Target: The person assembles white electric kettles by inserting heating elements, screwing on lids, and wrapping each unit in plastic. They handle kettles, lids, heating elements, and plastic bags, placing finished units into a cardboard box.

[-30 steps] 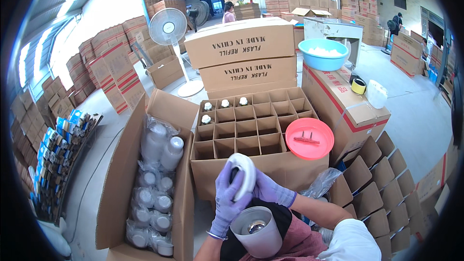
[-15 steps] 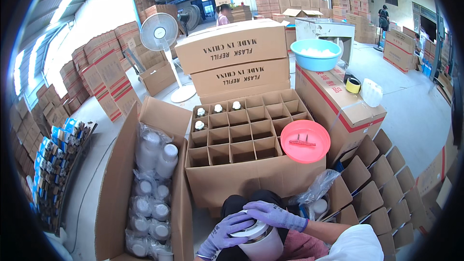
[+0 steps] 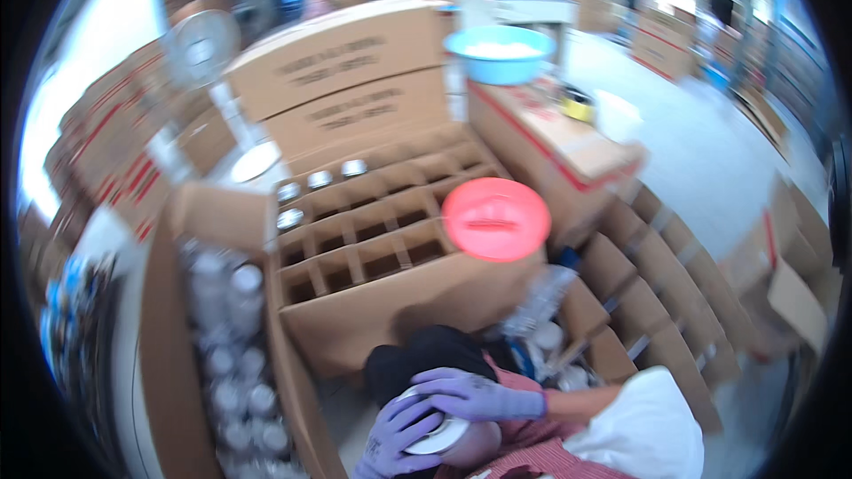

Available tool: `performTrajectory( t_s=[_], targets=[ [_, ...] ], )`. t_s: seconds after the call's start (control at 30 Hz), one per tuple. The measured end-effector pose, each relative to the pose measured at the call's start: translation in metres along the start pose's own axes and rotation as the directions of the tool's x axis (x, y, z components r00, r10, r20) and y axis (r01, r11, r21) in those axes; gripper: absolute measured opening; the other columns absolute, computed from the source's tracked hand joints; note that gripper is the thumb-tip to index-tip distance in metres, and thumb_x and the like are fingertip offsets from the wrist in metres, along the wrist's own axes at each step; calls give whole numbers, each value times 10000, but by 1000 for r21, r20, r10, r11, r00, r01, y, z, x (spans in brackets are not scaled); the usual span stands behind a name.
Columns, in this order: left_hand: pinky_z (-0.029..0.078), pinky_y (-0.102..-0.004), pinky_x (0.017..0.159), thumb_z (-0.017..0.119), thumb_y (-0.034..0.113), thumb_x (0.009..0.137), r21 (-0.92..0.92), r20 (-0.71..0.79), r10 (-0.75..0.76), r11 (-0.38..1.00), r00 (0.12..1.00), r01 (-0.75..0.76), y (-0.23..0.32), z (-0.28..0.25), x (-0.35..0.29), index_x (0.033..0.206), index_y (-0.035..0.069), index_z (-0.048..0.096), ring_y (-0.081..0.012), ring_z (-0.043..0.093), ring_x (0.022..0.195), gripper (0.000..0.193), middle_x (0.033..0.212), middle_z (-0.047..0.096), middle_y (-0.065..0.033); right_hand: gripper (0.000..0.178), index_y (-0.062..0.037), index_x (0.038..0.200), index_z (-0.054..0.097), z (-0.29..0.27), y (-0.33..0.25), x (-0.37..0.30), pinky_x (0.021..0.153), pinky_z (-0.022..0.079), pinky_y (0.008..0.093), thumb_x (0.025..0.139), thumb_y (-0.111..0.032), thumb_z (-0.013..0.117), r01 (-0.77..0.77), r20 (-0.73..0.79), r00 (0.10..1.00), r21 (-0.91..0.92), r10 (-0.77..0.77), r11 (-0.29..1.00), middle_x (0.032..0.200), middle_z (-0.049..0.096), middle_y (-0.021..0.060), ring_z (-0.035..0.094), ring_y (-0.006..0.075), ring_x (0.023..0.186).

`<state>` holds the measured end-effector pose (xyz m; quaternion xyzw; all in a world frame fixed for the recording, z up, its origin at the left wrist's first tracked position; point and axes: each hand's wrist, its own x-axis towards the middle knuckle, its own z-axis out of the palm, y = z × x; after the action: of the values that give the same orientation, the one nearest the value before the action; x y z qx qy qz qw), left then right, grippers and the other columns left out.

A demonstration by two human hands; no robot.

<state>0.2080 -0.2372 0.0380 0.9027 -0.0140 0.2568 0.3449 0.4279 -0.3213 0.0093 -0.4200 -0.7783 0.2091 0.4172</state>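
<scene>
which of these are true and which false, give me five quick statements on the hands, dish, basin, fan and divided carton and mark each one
1. The left hand and right hand both touch the white container. True.
2. The pink dish lies on the floor. False: the pink dish rests on the divided carton, at its right side.
3. The blue basin sits on a closed carton. True.
4. The fan stands to the right of the blue basin. False: the fan is to its left.
5. Every compartment of the divided carton shows a bottle top. False: only four pale tops show, toward its far left.
</scene>
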Motion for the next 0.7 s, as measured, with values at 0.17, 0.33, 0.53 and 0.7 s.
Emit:
performTrajectory(
  t_s=[0.17, 0.33, 0.53, 0.7],
  targets=[
    [278, -572, 1124, 641, 436, 838, 289, -5, -362, 892, 932, 348, 25, 26, -9, 1402, 37, 528, -379, 436, 1356, 700, 1428, 521, -179, 345, 43, 1223, 624, 20, 62, 15, 1067, 421, 350, 1021, -179, 455, -298, 261, 954, 795, 146, 528, 1286, 612, 156, 571, 250, 1213],
    [200, -432, 1202, 421, 381, 1018, -559, -462, -628, 754, 626, 345, 12, 60, 0, 1432, 32, 492, -311, 375, 1416, 545, 1459, 498, -150, 369, -56, 1296, 614, -11, 29, 6, 1120, 347, 433, 951, -180, 564, 33, 50, 997, 311, -51, 950, 1253, 642, 138, 525, 283, 1287],
    [253, -389, 1156, 468, 330, 987, -817, -270, -797, 487, 540, 310, 7, 81, 20, 1363, 30, 538, -275, 419, 1350, 487, 1399, 528, -131, 482, -80, 1394, 542, -54, -59, -64, 1102, 354, 459, 984, -330, 571, -80, 171, 980, -123, 101, 989, 1297, 600, 137, 554, 261, 1211],
    [325, -384, 1096, 542, 270, 939, -685, -255, -725, 602, 640, 410, 17, 82, 23, 1293, 28, 584, -268, 477, 1270, 431, 1327, 565, -130, 680, -6, 1470, 417, -65, -81, -110, 988, 486, 366, 970, -444, 560, -620, -42, 771, 178, 636, 764, 1228, 653, 170, 643, 272, 1120]
  ],
)
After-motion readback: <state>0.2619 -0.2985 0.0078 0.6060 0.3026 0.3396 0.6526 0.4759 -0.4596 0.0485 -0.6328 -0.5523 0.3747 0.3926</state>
